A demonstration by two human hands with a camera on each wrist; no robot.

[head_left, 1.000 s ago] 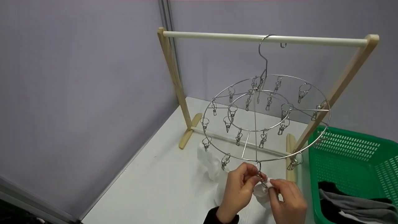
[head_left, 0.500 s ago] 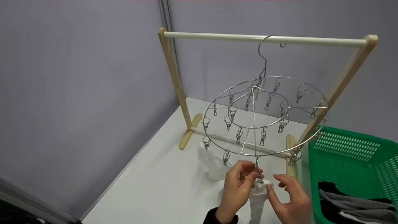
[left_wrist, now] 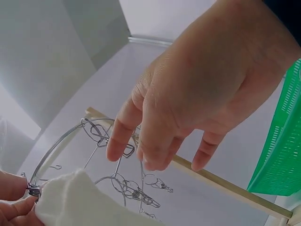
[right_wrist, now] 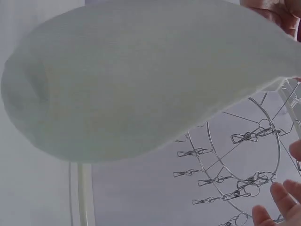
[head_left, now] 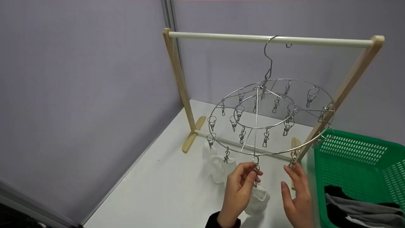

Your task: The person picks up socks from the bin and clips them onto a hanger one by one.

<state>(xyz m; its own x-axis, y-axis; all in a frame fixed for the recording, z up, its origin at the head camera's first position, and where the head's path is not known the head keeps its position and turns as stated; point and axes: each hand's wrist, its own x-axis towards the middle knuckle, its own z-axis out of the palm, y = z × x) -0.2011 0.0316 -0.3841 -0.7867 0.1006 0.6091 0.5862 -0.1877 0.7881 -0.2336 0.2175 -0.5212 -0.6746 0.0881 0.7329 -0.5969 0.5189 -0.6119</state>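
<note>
My left hand (head_left: 237,193) pinches a metal clip (head_left: 255,180) at the front rim of a round wire drying hanger (head_left: 275,154). A white sock (head_left: 258,201) hangs at this clip, and in the right wrist view the sock (right_wrist: 117,84) fills much of the picture. My right hand (head_left: 297,196) has its fingers spread, apart from the sock. Its fingertips are beside another clip (head_left: 293,156); whether they touch it I cannot tell. In the left wrist view, fingers (left_wrist: 11,188) hold the clip at the lower left, while the right hand (left_wrist: 202,89) looms large.
The hanger hooks over the bar (head_left: 221,36) of a wooden rack (head_left: 178,82). More white cloth (head_left: 218,169) hangs at the hanger's left front. A green basket (head_left: 351,133) with black and grey socks (head_left: 364,209) stands at the right. Walls rise behind and at the left.
My right hand has let go of the white sock and moved up and right beside another clip. The left hand, still pinching its clip, has shifted slightly left; the hanger has turned a little.
</note>
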